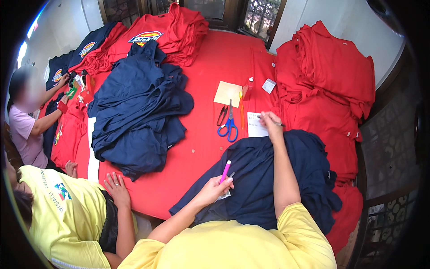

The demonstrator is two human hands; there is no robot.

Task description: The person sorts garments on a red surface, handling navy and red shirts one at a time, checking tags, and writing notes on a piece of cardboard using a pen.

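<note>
My right hand [272, 127] is closed round a dark pen [279, 124] over a white paper note [257, 130] with handwriting on it. My left hand [214, 192] grips a pink marker [225, 171], its pale end pointing up. A thin grey item and a small whitish piece also show at that hand, too small to name. Beneath both forearms lies a dark navy garment [264, 179], spread in folds. Beyond it are blue-handled scissors [229, 127], small dark thread snips [221, 115] and an orange stick-like tool [242, 117].
Stacked red shirts [327, 76] rise at right. A navy shirt pile [139, 112] lies left, with more red shirts [179, 36] behind. A yellowish card [228, 93] and red bottle [247, 88] sit mid-table. Two people work at left; one rests a hand [117, 190] on the table.
</note>
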